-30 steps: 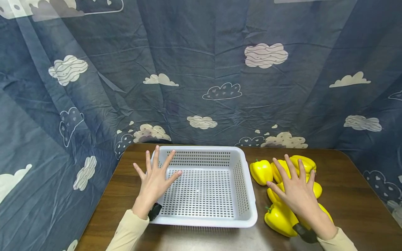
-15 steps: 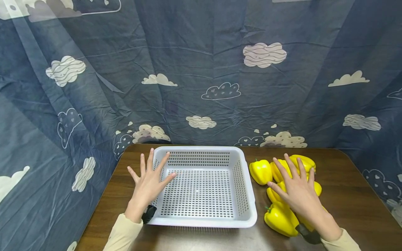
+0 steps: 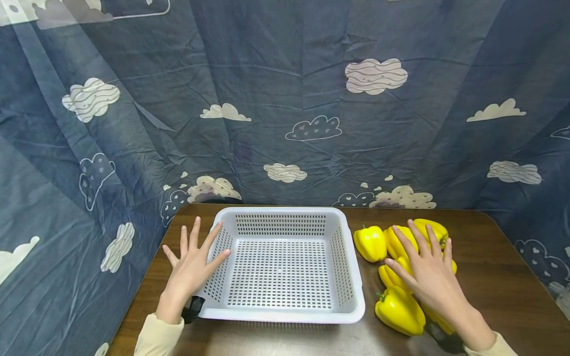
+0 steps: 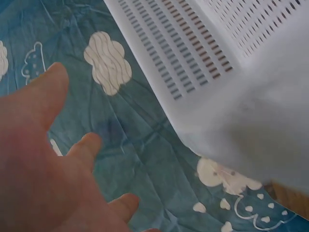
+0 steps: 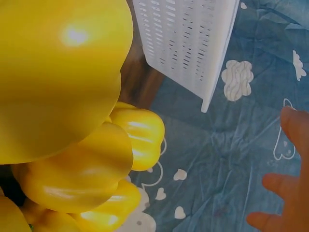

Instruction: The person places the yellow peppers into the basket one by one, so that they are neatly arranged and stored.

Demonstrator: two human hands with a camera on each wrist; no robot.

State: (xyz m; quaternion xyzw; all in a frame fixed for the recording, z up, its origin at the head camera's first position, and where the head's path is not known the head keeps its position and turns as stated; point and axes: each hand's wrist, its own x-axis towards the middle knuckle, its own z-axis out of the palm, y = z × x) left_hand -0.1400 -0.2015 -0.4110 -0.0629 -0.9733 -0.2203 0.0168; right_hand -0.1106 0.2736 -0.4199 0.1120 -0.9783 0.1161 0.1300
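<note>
A white perforated plastic basket point(image 3: 285, 316) stands on the wooden table with nothing inside. My left hand point(image 3: 189, 269), fingers spread, hovers over its left rim and holds nothing. Over to the right, several yellow bell peppers point(image 3: 399, 310) lie in a cluster beside the basket. Above them my right hand point(image 3: 432, 277) is spread wide and covers part of the group. In the right wrist view a large pepper point(image 5: 58, 72) fills the upper left, while the fingers point(image 5: 285, 188) show apart from it at the right edge.
The brown wooden table point(image 3: 498, 277) carries everything. Behind it and along both sides hangs a dark blue cloth point(image 3: 267, 74) printed with clouds. Each wrist wears a dark strap, such as the black band point(image 3: 193, 309) on the left.
My left hand has moved left, from over the basket's inside to its left rim. The right hand has shifted slightly right over the peppers. The basket and peppers stay put.
</note>
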